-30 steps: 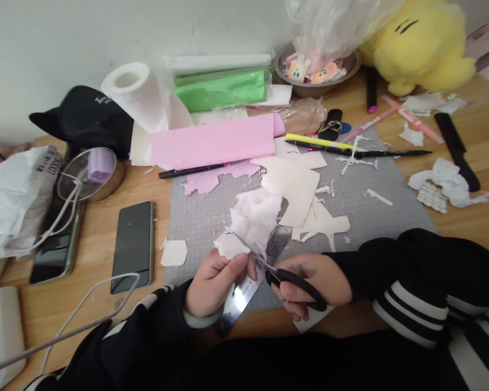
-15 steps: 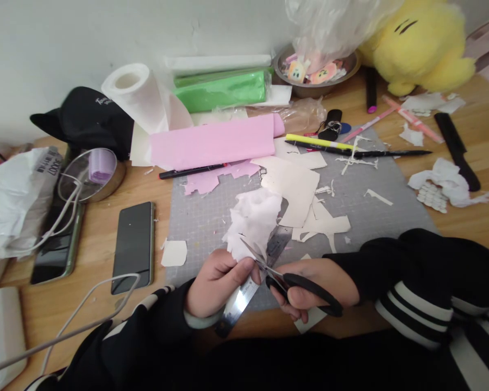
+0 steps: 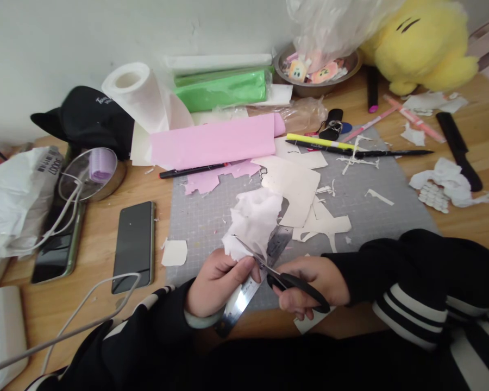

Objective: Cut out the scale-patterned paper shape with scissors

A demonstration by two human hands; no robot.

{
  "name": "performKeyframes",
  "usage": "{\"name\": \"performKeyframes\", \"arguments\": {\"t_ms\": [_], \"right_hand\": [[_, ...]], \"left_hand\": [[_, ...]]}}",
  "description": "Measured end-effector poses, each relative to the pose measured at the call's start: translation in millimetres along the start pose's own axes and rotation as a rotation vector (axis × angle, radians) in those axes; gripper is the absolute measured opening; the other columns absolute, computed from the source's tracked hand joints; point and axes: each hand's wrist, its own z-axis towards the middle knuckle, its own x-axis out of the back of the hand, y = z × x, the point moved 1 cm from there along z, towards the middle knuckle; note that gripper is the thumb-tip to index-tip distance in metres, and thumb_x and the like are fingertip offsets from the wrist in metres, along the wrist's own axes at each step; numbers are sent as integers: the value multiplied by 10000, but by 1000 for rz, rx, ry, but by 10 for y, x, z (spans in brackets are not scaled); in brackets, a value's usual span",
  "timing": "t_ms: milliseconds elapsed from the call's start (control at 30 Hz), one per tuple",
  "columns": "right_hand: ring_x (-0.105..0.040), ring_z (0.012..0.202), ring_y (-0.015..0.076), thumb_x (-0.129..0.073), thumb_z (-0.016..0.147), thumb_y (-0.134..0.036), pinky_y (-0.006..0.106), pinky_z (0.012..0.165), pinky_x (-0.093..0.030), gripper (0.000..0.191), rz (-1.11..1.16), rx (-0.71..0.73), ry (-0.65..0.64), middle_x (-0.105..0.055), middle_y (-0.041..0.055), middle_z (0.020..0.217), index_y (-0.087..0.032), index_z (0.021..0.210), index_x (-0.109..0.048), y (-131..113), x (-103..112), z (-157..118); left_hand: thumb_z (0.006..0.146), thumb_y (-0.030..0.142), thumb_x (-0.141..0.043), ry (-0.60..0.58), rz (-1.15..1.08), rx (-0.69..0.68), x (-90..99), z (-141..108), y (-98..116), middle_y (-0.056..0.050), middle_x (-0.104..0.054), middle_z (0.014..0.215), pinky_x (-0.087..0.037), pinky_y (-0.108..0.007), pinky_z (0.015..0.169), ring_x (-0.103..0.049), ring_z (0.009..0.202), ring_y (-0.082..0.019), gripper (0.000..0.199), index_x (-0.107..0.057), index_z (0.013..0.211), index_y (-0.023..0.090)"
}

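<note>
My left hand [image 3: 222, 282] is closed, thumb and fingers pinching the near edge of a soft, crumpled white tissue [image 3: 256, 214]. What part of it lies inside the fingers is hidden. My right hand [image 3: 313, 282] grips black-handled scissors [image 3: 301, 285], whose blades point up and left across the tissue, just beyond my left fingertips. Below both hands, a metal ruler [image 3: 241, 304] lies slanted on the grey cutting mat [image 3: 204, 217]. Cream paper pieces [image 3: 291, 187] rest to the right of the tissue.
A phone [image 3: 133, 244] and a white cable [image 3: 85, 320] lie on the left. Pink sheets [image 3: 215, 141], a paper towel roll [image 3: 128, 89] and a metal bowl [image 3: 318, 89] stand behind. Pens [image 3: 326, 145], a black comb [image 3: 458, 149] and paper scraps [image 3: 442, 184] are on the right.
The scissors' handles have come closer together, and my right hand has shifted slightly. The blades have swung a little left over the tissue. My left hand stays almost in place.
</note>
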Motion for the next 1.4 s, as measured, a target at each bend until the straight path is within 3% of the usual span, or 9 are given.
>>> {"name": "performKeyframes", "arguments": {"t_ms": [233, 500, 667, 1000, 1400], "right_hand": [[-479, 504, 47, -532, 623, -734, 183, 491, -419, 616, 112, 36, -43, -448, -44, 533, -135, 693, -412, 71, -3, 37], [-455, 505, 56, -467, 667, -747, 209, 504, -379, 619, 21, 138, -73, -459, -23, 554, -131, 710, -420, 109, -9, 24], [-486, 556, 66, -426, 607, -813, 213, 533, -429, 698, 27, 100, -79, -478, 6, 649, -125, 724, -434, 116, 6, 29], [-490, 590, 71, -501, 607, -774, 205, 544, -426, 655, -42, 23, -52, -478, -2, 683, -143, 773, -443, 36, -10, -19], [-436, 595, 71, -626, 672, -480, 194, 539, -384, 387, -132, -18, -15, -473, -11, 645, -143, 753, -453, -87, -9, -49]], "left_hand": [[867, 436, -476, 31, -135, 62, -4, -26, -24, 59, -302, 410, -234, -222, 420, -284, 397, -62, 451, -630, 572, 131], [857, 458, -484, 60, -124, 89, -8, -28, -22, 54, -310, 419, -210, -235, 414, -271, 395, -62, 464, -640, 563, 134], [866, 451, -471, 63, -118, 59, -3, -38, -11, 54, -312, 423, -230, -232, 425, -284, 408, -68, 459, -627, 569, 138], [878, 397, -468, -10, 20, -12, 11, 2, 22, 9, -499, 460, -335, -212, 467, -406, 446, -83, 440, -615, 557, 133], [876, 347, -484, -32, 122, -68, 7, 19, 52, -24, -613, 506, -386, -193, 476, -506, 468, -93, 415, -629, 552, 132]]}}
